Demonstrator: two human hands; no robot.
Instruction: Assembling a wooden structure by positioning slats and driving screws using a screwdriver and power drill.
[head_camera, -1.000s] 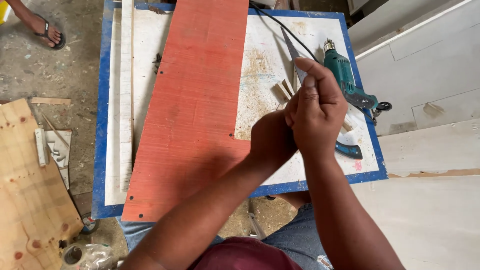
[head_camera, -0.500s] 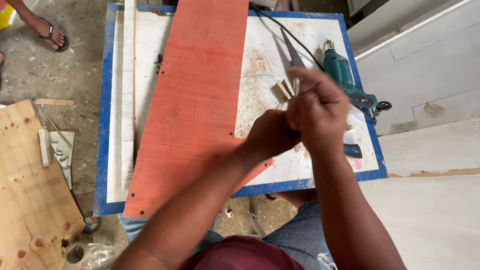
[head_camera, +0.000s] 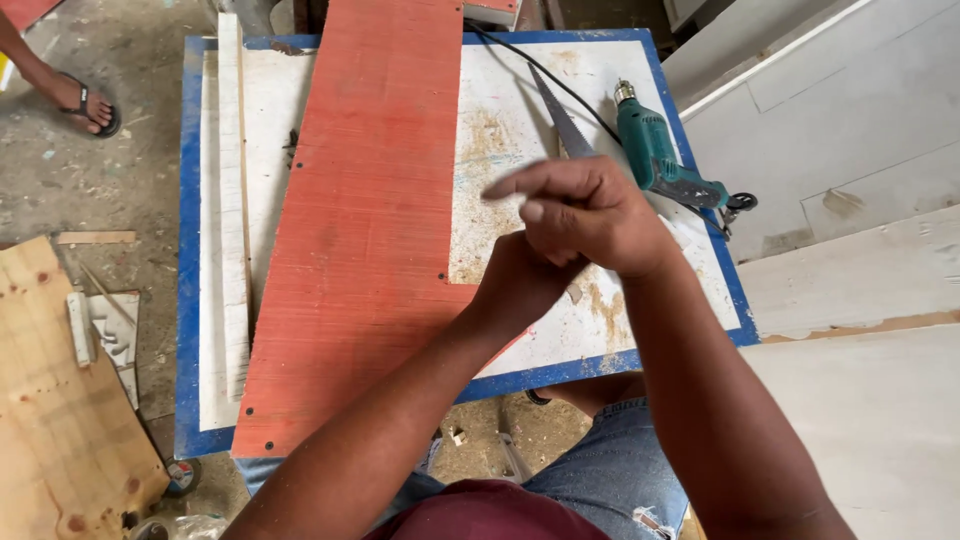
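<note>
My right hand hovers over the white table top, fingers curled and the index finger stretched out to the left. It covers my left hand, which is bunched up beneath it; the two hands touch. Whatever lies between them is hidden. A hand saw rests on the table, its grey blade running out from behind my right hand toward the far edge. A long red board lies lengthwise on the table just left of my hands.
A teal power drill with a black cable lies at the table's right side. White wooden strips lie along the left side. A plywood sheet is on the floor at left, another person's sandalled foot is far left, and white panels stand at right.
My joined hands have dropped a little toward me, and the right index finger now sticks out. The small wood pieces by the saw are now hidden behind my hand.
</note>
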